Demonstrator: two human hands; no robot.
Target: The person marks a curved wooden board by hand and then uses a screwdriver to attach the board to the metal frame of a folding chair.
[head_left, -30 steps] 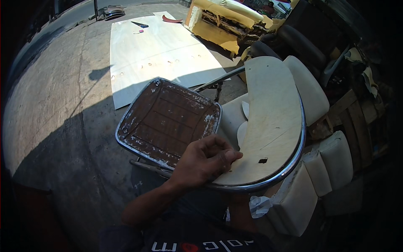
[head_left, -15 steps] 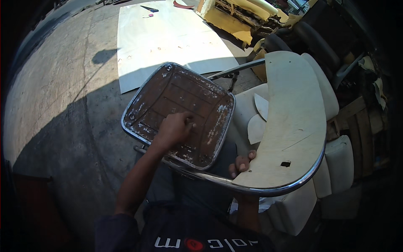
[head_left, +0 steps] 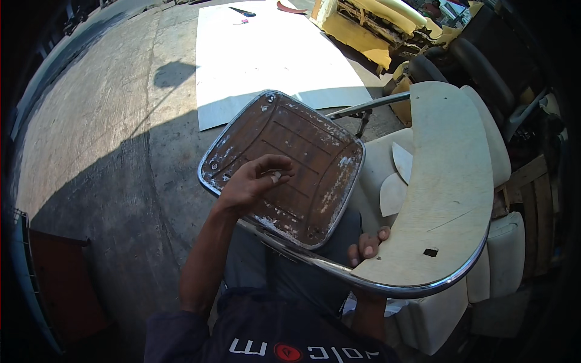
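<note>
A rusty brown metal seat pan with a chrome rim lies tilted in front of me, joined to a chrome tube frame. A pale wooden tablet board sits on that frame to the right. My left hand hovers over the pan's near left part, its fingers pinched on a small pale piece. My right hand grips the chrome tube at the board's near edge, with only the fingertips showing.
A large white sheet lies on the concrete floor beyond the pan. Pale cushions and worn yellow upholstered seats crowd the right and far right. A dark metal rack stands at lower left.
My left hand left the wooden board's near edge, went to the seat pan, and now holds a small pale piece above it. My right hand took hold of the chrome tube.
</note>
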